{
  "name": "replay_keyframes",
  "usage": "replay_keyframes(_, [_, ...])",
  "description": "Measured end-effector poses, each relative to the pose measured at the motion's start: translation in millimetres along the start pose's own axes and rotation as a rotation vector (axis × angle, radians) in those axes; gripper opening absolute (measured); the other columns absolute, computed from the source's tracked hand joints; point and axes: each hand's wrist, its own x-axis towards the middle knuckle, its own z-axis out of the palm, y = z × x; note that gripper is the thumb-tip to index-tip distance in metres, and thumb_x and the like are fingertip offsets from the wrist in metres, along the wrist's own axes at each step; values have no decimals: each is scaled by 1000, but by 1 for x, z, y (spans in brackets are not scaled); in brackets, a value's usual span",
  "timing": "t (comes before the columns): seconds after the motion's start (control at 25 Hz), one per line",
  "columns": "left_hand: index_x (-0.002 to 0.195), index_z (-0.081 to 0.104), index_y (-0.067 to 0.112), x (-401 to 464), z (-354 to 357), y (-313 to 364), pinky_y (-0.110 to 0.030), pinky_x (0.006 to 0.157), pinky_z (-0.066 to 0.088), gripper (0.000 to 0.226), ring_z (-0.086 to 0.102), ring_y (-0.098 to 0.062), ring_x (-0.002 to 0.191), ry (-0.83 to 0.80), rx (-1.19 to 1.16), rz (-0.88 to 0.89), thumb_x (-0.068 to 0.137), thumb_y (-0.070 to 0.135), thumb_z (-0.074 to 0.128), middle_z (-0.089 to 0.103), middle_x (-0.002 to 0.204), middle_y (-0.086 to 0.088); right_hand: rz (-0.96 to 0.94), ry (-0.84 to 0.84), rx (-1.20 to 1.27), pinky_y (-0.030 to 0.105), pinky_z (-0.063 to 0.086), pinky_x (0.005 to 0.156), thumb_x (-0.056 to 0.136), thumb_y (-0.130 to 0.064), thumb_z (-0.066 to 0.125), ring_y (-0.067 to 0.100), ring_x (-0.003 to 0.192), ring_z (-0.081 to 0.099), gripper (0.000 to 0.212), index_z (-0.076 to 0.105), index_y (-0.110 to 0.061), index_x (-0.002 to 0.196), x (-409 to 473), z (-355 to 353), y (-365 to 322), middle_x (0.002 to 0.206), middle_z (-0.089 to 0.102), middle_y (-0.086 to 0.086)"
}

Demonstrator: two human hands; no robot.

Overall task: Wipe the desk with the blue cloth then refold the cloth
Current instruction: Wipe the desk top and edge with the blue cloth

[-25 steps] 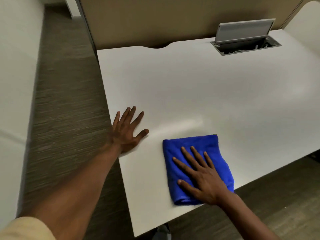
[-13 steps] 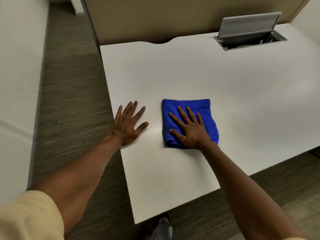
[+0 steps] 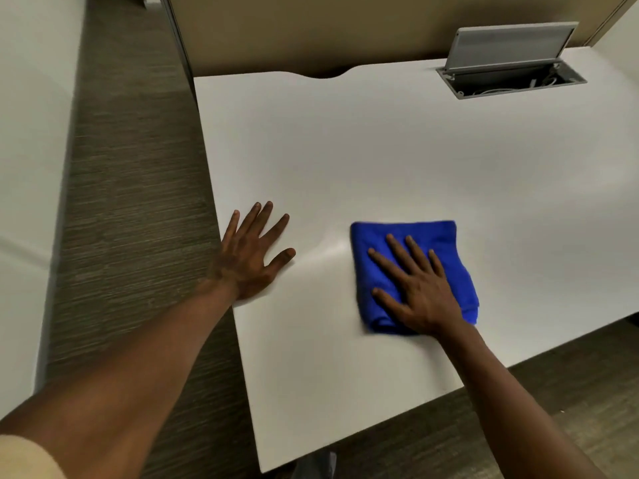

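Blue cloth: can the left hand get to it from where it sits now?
Probably yes. The left hand lies flat on the desk near its left edge, with only bare desktop between it and the blue cloth. The right hand covers much of the cloth, but its left edge is exposed.

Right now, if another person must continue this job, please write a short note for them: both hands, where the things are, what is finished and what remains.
Left hand: flat on the white desk near its left edge, fingers spread, holding nothing.
Right hand: flat on the blue cloth, fingers straight, pressing it on the desk.
Cloth: folded, near the front part of the desk, to the right of the left hand.
Open cable hatch at the back right; keep the cloth away from it.
Done: wiping is in progress; how much of the desk is already wiped cannot be told.
Left: finish wiping, then refold the cloth.
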Motion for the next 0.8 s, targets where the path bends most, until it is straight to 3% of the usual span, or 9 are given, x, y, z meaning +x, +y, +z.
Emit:
replay_keyframes(0.12, [164, 10, 38, 1, -1, 1, -50, 129, -2, 77, -9, -15, 160, -6, 13, -3, 97, 76, 12, -2, 174, 1, 231, 17, 38, 59, 2, 128, 88, -81, 27, 25, 162, -3, 78, 4, -58, 159, 56, -7, 0, 175, -2, -10])
replay_keyframes(0.24, [164, 9, 38, 1, 0, 0, -50, 129, -2, 77, -9, -14, 159, -11, 15, -4, 96, 76, 12, -2, 174, 2, 339, 15, 93, 64, -4, 126, 91, -78, 32, 29, 161, -10, 78, 3, -56, 160, 66, -4, -18, 176, -6, -4])
replay_keyframes(0.4, [164, 10, 38, 0, 0, 0, -50, 129, -1, 77, -8, -14, 160, 0, 11, 0, 97, 75, 13, -1, 174, 2, 174, 46, 58, 64, -1, 126, 91, -74, 31, 27, 162, -8, 80, 1, -53, 162, -4, 13, -53, 176, -6, -7])
replay_keyframes(0.56, [164, 8, 37, 1, -2, 3, -50, 129, 0, 77, -7, -16, 160, -12, 30, -6, 96, 74, 16, -2, 174, 1, -75, 103, 15, 64, 9, 122, 91, -78, 30, 29, 162, 1, 80, 14, -48, 163, -65, 37, -79, 176, 4, -5])
replay_keyframes(0.68, [164, 11, 36, 1, -3, 4, -51, 129, 0, 77, -5, -17, 160, -10, 16, 2, 96, 73, 19, 0, 173, 0, -93, 64, 40, 63, 6, 125, 84, -81, 42, 25, 162, -3, 86, 9, -56, 160, -26, 27, -72, 175, 0, -11])
replay_keyframes(0.8, [164, 14, 35, 0, -4, 5, -51, 129, 1, 78, -4, -17, 160, 3, -14, -2, 96, 72, 20, 2, 173, 1, 31, 12, 85, 62, -4, 127, 85, -83, 35, 21, 162, -8, 84, 1, -60, 158, 45, 10, -70, 175, -6, -14])
